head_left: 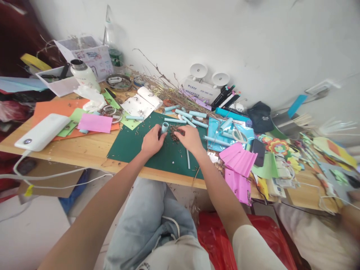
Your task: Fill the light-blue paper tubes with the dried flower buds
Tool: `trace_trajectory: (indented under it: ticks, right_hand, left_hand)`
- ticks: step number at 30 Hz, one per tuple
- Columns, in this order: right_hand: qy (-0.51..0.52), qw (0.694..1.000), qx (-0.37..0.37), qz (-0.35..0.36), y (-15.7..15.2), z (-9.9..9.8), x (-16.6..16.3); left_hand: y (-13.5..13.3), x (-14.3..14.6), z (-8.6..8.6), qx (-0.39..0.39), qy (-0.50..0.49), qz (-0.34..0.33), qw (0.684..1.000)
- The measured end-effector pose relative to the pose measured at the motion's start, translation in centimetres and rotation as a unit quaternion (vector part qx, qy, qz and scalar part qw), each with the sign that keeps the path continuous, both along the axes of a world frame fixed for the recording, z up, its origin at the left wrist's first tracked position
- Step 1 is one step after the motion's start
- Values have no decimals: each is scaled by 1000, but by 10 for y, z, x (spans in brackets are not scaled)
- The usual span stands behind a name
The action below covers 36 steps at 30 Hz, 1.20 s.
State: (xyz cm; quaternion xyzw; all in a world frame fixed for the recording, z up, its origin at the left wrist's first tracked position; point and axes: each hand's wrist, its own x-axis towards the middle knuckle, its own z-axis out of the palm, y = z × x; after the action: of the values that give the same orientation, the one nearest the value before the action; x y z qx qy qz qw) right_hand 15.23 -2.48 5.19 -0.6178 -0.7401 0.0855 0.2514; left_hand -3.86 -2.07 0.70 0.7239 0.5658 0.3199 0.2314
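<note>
My left hand [152, 140] is closed around a short light-blue paper tube [165, 128], held upright with its open end facing up. Beside it, my right hand [189, 138] has its fingers pinched together at a small heap of brown dried plant bits [174, 132]. Both hands rest over a dark green cutting mat [132, 146]. Several rolled blue paper tubes [198, 114] lie along the mat's back edge. A thin pale strip [188, 159] lies on the mat below my right hand.
Dry twigs [168, 88] spread along the wall. On the left are a white power bank [42, 131], a pink note [95, 123] and an open white bottle [85, 75]. Pink crepe paper [239, 159], scissors [240, 136] and a phone [257, 152] lie on the right. A blurred person sits at far right.
</note>
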Motion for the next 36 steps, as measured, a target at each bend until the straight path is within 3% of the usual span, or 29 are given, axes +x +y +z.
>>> trace_trajectory:
  ticks: [6,14,21,27,32,36]
  right_hand:
    - [-79,995,-59,-21,-5,-18,-8]
    - [61,997,-22,-42,2,-18,7]
    - [-29,998,-46,-36,-2,-27,2]
    - [79,994,36,-68,-5,-21,9]
    - [149,986,21,-75,-4,-19,15]
    - [147,985,13,-88,-3,-19,18]
  left_hand:
    - [0,-1,0,5,2,3,1000]
    - [0,0,1,1,5,4,1000]
    - [0,0,0,0,5,4,1000]
    - [1,0,-1,3,2,1,1000]
    - [0,0,-1,-3,-10,1,1000]
    - [0,0,-2,-7,-14,0,1000]
